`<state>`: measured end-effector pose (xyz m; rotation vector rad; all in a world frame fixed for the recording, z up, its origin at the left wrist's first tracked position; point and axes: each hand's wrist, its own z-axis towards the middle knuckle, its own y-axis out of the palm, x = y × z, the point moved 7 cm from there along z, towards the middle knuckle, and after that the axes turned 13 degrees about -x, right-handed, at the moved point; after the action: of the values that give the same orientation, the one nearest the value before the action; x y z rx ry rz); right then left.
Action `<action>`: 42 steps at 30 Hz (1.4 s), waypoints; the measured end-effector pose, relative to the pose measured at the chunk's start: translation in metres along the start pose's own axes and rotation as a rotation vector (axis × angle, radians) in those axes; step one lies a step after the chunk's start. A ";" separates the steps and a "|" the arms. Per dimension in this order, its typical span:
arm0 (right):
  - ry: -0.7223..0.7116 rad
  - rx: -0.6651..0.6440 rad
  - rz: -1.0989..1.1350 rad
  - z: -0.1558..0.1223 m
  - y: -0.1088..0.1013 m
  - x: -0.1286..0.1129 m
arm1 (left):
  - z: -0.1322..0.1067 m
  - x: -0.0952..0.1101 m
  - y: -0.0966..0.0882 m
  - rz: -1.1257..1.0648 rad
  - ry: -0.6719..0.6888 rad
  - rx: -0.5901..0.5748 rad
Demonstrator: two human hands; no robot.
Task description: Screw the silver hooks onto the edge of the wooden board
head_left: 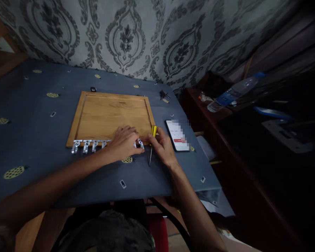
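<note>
A wooden board (pixel 112 113) with a raised rim lies flat on the blue cloth. Several metal hooks (pixel 86 144) hang in a row along its near edge. My left hand (pixel 124 142) rests palm down over the right part of that row, fingers curled onto the board's edge and the hooks. My right hand (pixel 161 147) is closed round a yellow-handled screwdriver (pixel 152 145), whose shaft points toward me over the cloth. One hook (pixel 141 143) shows between the two hands.
A phone (pixel 177 134) with a lit screen lies right of the board. Small dark parts (pixel 163 94) lie near the wall. A plastic bottle (pixel 233 92) lies on dark furniture at the right. The table's near edge (pixel 115 196) runs just past my forearms.
</note>
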<state>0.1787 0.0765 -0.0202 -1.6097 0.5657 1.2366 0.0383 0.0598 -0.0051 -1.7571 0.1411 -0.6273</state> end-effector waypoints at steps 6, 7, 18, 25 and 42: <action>0.024 -0.001 -0.085 -0.002 0.000 -0.004 | 0.000 -0.001 0.001 -0.043 0.021 0.001; 0.025 0.004 -0.120 -0.003 -0.001 -0.005 | 0.000 -0.001 0.001 -0.045 0.018 -0.003; 0.027 0.039 -0.191 -0.007 0.000 -0.005 | 0.000 -0.004 -0.001 -0.049 -0.007 -0.030; 0.027 0.041 -0.155 -0.007 0.000 -0.001 | -0.001 -0.001 0.000 -0.039 -0.009 -0.041; 0.044 0.045 -0.141 -0.007 0.001 -0.001 | 0.000 0.001 -0.002 -0.074 -0.051 -0.043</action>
<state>0.1813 0.0698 -0.0199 -1.6138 0.4954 1.0788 0.0390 0.0601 -0.0030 -1.8252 0.0551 -0.6365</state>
